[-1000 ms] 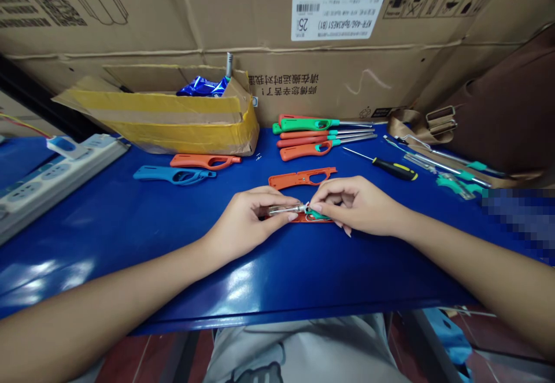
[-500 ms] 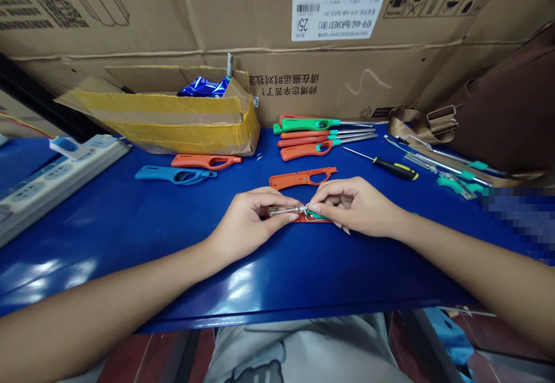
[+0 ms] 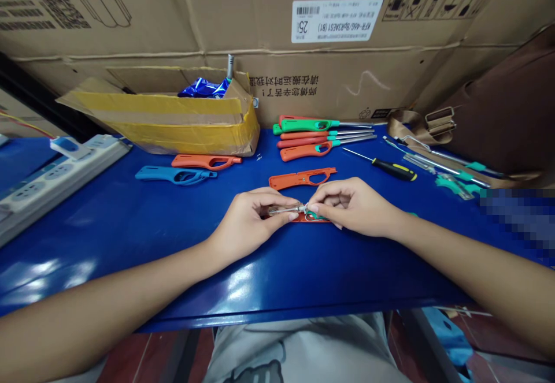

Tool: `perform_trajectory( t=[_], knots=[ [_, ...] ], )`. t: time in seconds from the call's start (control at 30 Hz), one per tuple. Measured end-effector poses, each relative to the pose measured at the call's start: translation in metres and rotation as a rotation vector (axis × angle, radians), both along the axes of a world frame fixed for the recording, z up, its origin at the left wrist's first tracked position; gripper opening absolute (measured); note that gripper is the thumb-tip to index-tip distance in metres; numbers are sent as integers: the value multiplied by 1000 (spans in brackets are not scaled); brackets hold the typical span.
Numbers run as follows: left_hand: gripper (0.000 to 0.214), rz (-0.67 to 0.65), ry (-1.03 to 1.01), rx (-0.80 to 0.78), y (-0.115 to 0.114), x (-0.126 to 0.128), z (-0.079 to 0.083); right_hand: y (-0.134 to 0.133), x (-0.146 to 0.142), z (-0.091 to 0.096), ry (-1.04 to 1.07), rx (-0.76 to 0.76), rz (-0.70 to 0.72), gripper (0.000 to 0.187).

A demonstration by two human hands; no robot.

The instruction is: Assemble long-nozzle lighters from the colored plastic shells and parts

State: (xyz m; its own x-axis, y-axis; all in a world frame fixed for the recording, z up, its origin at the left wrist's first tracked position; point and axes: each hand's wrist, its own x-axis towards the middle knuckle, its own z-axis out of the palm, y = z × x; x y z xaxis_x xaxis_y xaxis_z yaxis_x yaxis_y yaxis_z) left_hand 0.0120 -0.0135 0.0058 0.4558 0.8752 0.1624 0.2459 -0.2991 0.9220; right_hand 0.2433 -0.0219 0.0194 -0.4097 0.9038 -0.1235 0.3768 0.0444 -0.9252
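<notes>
My left hand pinches a thin metal tube that lies across an orange lighter shell half on the blue table. My right hand is closed in a pinch on a small green part at the tube's right end, over the same shell. Both hands rest on the table and nearly touch. A second orange shell half lies just beyond them.
Assembled orange and green lighters lie at the back. A black-and-yellow screwdriver is to their right, with loose tubes and green parts farther right. Orange and blue shells, a taped carton and a power strip are left.
Almost nothing has moved. My hands stay pinched on the tube and green part, with the right hand shifted very slightly left.
</notes>
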Motion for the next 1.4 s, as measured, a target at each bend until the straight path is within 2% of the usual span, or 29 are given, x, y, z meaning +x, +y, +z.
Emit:
perform_trajectory(
  t=[0.33, 0.57, 0.67, 0.83, 1.13, 1.4],
  knots=[
    [17, 2, 9, 67, 2, 0, -2, 3, -4, 5, -23, -78, -79, 38],
    [18, 6, 8, 36, 1, -1, -2, 3, 0, 1, -22, -66, -52, 38],
    [19, 7, -15, -7, 1, -1, -2, 2, 3, -2, -1, -24, -15, 34],
    [20, 17, -20, -14, 1, 0, -2, 3, 1, -6, 26, 112, -36, 27],
    [18, 19, -6, 23, 0, 0, 0, 0, -2, -4, -20, 107, -23, 25],
    [18, 6, -4, 45, 0, -1, 0, 0, -2, -3, -67, 174, -11, 23]
  ],
)
